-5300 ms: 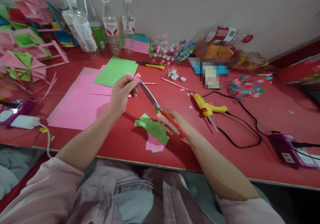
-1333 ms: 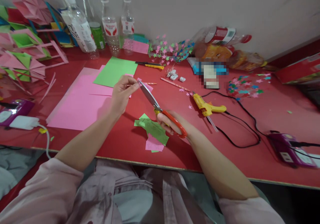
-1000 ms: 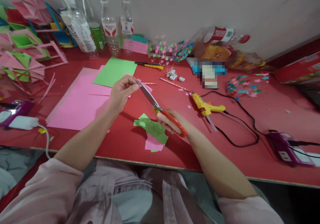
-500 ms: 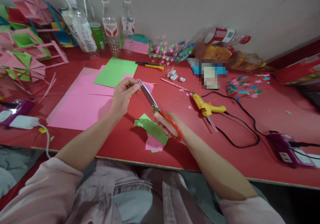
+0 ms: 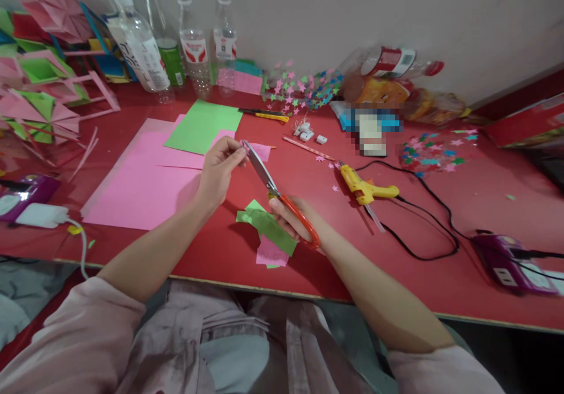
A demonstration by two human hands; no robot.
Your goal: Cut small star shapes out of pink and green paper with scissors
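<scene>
My right hand (image 5: 291, 218) grips a pair of scissors (image 5: 299, 213) by its orange-red handles, with the blades pointing up and left. My left hand (image 5: 221, 168) is closed in a pinch on a small pink paper piece (image 5: 244, 143), mostly hidden by the fingertips. The blade tips meet this paper right at my left fingers. Below the scissors lie green paper scraps (image 5: 268, 229) and a pink scrap (image 5: 271, 252). Behind and left of my left hand are large pink sheets (image 5: 132, 188) and a green sheet (image 5: 205, 125).
A yellow glue gun (image 5: 368, 188) with a black cord lies to the right, near loose pink stars and a pencil (image 5: 308, 147). A yellow cutter (image 5: 271, 117) is behind. Bottles (image 5: 194, 53) stand along the wall. Paper crafts (image 5: 44, 83) fill the left; a purple power strip (image 5: 511, 265) sits right.
My right hand and the scissors' handles have shifted very slightly left. My left hand keeps its pinch at the blade tips, and nothing else visibly moves.
</scene>
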